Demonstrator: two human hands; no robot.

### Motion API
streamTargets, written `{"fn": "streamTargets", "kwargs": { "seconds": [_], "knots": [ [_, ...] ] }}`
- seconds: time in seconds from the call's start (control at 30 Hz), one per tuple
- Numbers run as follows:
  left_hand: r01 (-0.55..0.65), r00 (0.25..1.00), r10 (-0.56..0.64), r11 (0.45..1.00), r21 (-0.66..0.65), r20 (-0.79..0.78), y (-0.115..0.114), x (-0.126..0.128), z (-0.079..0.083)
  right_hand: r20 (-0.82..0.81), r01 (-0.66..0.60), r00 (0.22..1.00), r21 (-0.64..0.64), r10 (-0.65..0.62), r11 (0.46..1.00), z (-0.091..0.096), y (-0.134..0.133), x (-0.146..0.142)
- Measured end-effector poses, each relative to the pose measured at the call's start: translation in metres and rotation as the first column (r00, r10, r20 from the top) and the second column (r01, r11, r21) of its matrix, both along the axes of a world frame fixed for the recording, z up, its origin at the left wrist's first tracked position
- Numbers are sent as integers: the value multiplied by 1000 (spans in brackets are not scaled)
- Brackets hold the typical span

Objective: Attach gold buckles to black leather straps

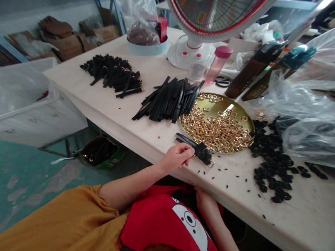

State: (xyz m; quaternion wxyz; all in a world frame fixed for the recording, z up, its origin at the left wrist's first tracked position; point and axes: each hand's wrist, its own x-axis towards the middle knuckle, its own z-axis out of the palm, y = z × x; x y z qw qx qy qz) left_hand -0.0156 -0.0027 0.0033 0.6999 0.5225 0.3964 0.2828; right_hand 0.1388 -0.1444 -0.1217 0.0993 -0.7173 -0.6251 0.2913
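Observation:
My left hand [177, 156] rests at the table's near edge, fingers pinched on a black strap [196, 148] that carries a small gold buckle at its end. My right hand [205, 200] is below the table edge near my lap, and its fingers are hidden. Just beyond the strap lies a round gold tray [215, 106] heaped with small gold buckles [219, 131]. A pile of loose black straps [169, 100] lies left of the tray. Small black loops [271, 164] are scattered to the right.
A second pile of straps with buckles [113, 75] lies farther left. A fan [204, 24], a pink-capped bottle [218, 63], scissors [223, 82] and plastic bags [310, 109] crowd the back and right. A bin [100, 153] sits on the floor under the table.

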Motion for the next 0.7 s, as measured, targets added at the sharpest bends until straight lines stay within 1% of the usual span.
{"fn": "streamTargets", "kwargs": {
  "seconds": [0.07, 0.23, 0.4, 0.47, 0.57, 0.63, 0.7],
  "knots": [
    [7, 1000, -7, 1000, 2, 0, -1, -1, 1, 31, 9, 999, 1, -9, 1000, -4, 2, 4],
    [22, 1000, -23, 1000, 19, 21, -4, -4, 4, 84, 66, 994, -28, -63, 997, -1, 1, 8],
    [26, 1000, -26, 1000, 16, 12, -10, -10, 5, 75, 147, 987, -32, -144, 989, 4, -5, 1],
    [28, 1000, -28, 1000, 11, 7, -13, -13, 5, 34, 156, 987, -21, -156, 987, 13, -6, -2],
    [27, 1000, -27, 1000, 11, -13, -14, -17, 6, -72, 137, 988, 26, -135, 990, 35, -7, 4],
    [27, 999, -27, 1000, 7, -26, -15, -18, 6, -120, 165, 981, 81, -155, 983, 52, -6, 21],
    [32, 999, -32, 999, -2, -34, -15, -18, 5, -117, 257, 964, 153, -241, 954, 68, -5, 48]
  ]
}}
